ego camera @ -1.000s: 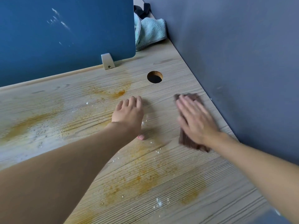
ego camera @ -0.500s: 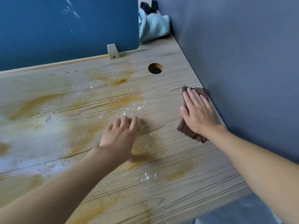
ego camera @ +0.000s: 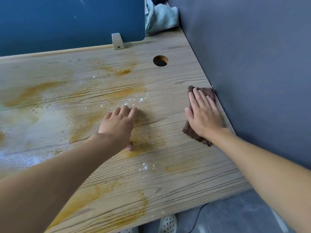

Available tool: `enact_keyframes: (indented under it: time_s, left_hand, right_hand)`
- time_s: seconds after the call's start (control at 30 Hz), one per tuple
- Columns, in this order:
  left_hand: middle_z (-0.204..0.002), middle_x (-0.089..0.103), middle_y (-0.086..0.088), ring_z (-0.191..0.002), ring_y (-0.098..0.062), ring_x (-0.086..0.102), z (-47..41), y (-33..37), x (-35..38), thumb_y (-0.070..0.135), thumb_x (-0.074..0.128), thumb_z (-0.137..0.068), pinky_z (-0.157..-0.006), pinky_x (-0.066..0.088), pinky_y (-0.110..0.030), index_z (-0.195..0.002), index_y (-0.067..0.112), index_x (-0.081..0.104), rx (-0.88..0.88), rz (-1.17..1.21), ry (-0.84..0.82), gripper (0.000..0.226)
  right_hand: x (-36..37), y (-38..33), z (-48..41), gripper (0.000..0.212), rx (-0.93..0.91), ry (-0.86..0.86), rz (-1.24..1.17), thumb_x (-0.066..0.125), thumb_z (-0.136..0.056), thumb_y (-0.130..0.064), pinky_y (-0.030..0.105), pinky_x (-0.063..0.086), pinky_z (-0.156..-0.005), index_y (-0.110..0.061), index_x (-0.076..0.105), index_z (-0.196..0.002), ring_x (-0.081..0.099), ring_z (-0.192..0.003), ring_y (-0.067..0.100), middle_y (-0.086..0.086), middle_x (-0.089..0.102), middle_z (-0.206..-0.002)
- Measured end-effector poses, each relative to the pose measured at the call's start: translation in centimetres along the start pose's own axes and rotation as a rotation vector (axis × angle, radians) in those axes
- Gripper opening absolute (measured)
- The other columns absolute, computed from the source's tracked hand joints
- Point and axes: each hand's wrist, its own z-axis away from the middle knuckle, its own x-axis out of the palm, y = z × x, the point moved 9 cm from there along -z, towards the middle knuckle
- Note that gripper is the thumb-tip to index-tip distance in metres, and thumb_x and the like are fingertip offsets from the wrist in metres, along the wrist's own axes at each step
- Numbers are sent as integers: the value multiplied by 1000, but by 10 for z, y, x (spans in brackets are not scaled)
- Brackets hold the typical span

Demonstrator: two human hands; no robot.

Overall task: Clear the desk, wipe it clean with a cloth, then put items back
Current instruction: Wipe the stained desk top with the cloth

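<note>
Right hand (ego camera: 204, 117), fingers straight, pressing a brown cloth (ego camera: 193, 132) flat at the wall-side edge of the stained wooden surface (ego camera: 176, 179); left hand (ego camera: 118, 125), fingers relaxed, resting on the surface, holding nothing; hands apart.

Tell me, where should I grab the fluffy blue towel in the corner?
Pinch the light blue towel by its crumpled front edge, coming from the desk side. The grey wall blocks its right and the blue divider its left, so the front is the open way in.
</note>
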Motion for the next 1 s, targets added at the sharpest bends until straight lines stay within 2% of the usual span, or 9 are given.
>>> enact_keyframes:
  time_s: [0.07,0.27,0.33,0.4,0.5,0.57,0.63,0.77,1.0]
  left_hand:
    - [-156,23,-5,-145,-25,24,0,-1,1,37,92,-57,-119,25,-39,-156,21,4,-4,10,6,133]
    - [-155,25,-8,-144,-27,26,2,2,-2,33,93,-58,-117,24,-40,-155,20,9,3,20,20,129]
    - [-155,26,-8,-143,-27,26,3,1,-2,33,93,-58,-118,24,-41,-155,20,9,10,23,24,128]
    - [-155,26,-8,-143,-28,27,4,1,0,34,93,-57,-118,25,-42,-154,20,11,18,30,16,128]
    - [-154,28,-8,-142,-28,28,2,0,-1,32,93,-57,-117,26,-42,-153,21,13,21,40,26,126]
    - [-153,30,-9,-142,-29,29,1,0,-1,31,94,-57,-117,26,-42,-153,21,13,17,36,32,126]
    - [-152,32,-9,-141,-29,30,0,1,-1,32,94,-57,-117,26,-43,-154,20,12,23,23,34,128]
    - [-153,30,-10,-143,-31,29,2,0,-1,34,93,-58,-119,26,-44,-155,19,8,26,-5,28,130]
    - [-152,31,-10,-143,-31,29,1,0,1,36,91,-58,-119,25,-45,-156,18,8,51,15,37,130]
  right_hand:
    - [1,-27,27,71,-41,15,-22,3,-100,-51,40,6,-125,-11,11,-159,2,-154,17,6,5,-166]
    - [8,-109,128,63,-709,-98,-19,26,-104,-48,38,5,-125,-17,16,-158,0,-153,13,2,6,-166]
    - [8,-78,94,61,-597,-75,-6,25,-104,-47,40,9,-125,-20,18,-158,5,-153,12,-1,10,-166]
    - [1,-30,55,62,-305,-6,-22,20,-102,-47,44,15,-124,-17,22,-157,13,-152,14,3,17,-165]
    - [1,-4,52,68,-27,45,-13,12,-101,-48,40,11,-124,-10,24,-157,14,-153,18,8,19,-165]
    - [2,-35,84,68,-82,48,-20,11,-104,-48,43,11,-124,-8,18,-157,7,-154,19,9,11,-166]
    - [8,-84,134,66,-318,-36,-10,15,-105,-50,44,11,-124,-10,12,-158,-3,-154,18,6,1,-166]
    - [11,-105,162,63,-667,-102,-8,29,-103,-46,38,8,-124,-17,17,-158,4,-154,15,3,9,-167]
    - [6,3,102,67,14,5,15,10,-102,-48,38,8,-125,-12,18,-158,8,-153,15,5,13,-166]
